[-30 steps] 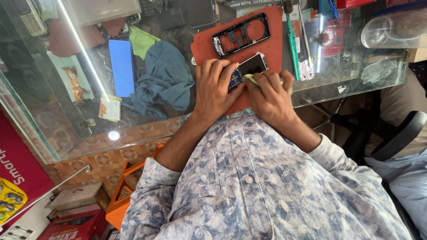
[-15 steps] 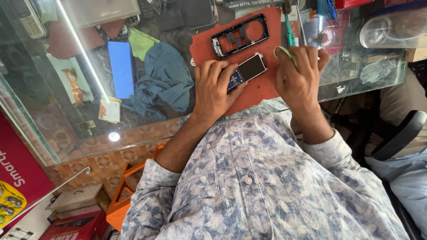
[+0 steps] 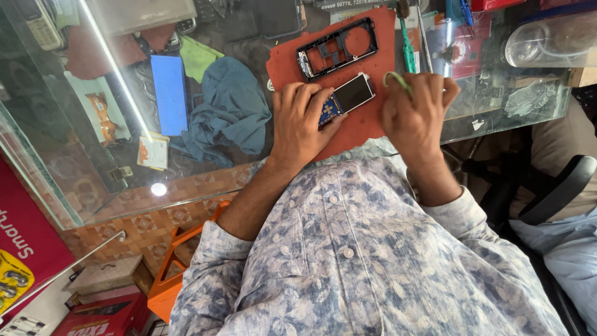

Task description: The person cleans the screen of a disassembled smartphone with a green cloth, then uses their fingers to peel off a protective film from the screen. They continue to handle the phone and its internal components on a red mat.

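The bench (image 3: 497, 118) is a glass-topped showcase, and through its top several things show inside: a blue rectangular panel (image 3: 169, 93), a crumpled teal cloth (image 3: 230, 112) just right of that panel, a yellow-green cloth (image 3: 198, 56) above the teal one, and a small card with orange markings (image 3: 153, 151) below the panel. On the glass, at the far right of the bench, stands a clear plastic tub (image 3: 547, 37) (what it holds is too blurred to tell).

Taking the red work mat (image 3: 367, 121) as the landmark: it lies on the bench straight ahead of the person's chest. A small opened phone (image 3: 347, 98), its dark screen up and a blue circuit part at its lower end, lies slanted at the mat's middle. A black phone frame (image 3: 337, 48) with a round opening lies on the mat's upper part, just above the phone and apart from it. A green-handled tool (image 3: 408, 53) lies off the mat's upper right edge.

The left hand (image 3: 303, 124) rests on the mat's left half, fingers pressed together over the phone's lower, blue end, holding it down. The right hand (image 3: 415, 115) sits at the mat's right edge, just beside the phone's screen end without touching it, fingers curled and pinching a thin green loop-shaped piece (image 3: 395, 78) that sticks up above the knuckles.
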